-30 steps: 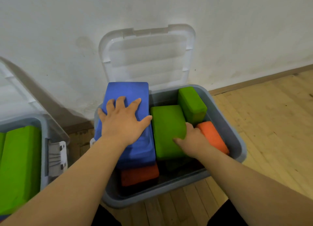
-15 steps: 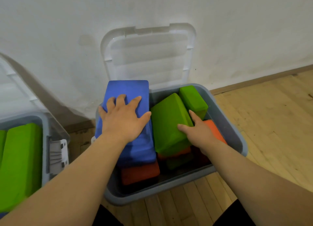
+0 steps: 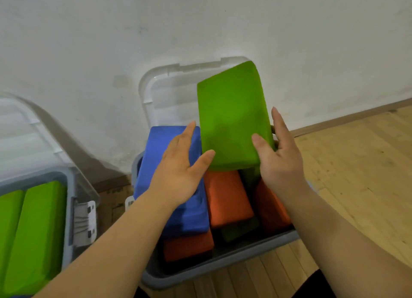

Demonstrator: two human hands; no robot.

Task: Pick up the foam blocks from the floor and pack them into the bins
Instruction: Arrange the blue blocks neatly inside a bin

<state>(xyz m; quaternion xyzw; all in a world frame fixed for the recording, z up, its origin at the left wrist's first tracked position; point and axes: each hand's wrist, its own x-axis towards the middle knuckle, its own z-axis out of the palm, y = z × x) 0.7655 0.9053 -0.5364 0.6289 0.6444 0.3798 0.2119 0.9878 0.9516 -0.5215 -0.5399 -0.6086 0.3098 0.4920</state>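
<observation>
Matte green foam slab [image 3: 234, 119], rounded corners, upper centre: right hand [image 3: 281, 164] pinches its edge, left hand [image 3: 180, 172], fingers straight, touches it, over grey plastic bin [image 3: 211, 269]

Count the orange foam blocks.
3. One orange block lies at the bin centre, another by its right wall, a third at the front under the blue block. More may be hidden below.

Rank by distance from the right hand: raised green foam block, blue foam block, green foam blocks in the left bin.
1. Raised green foam block, held by the right hand.
2. Blue foam block, left side of the grey plastic bin below.
3. Green foam blocks, in the second bin, far left.
</observation>
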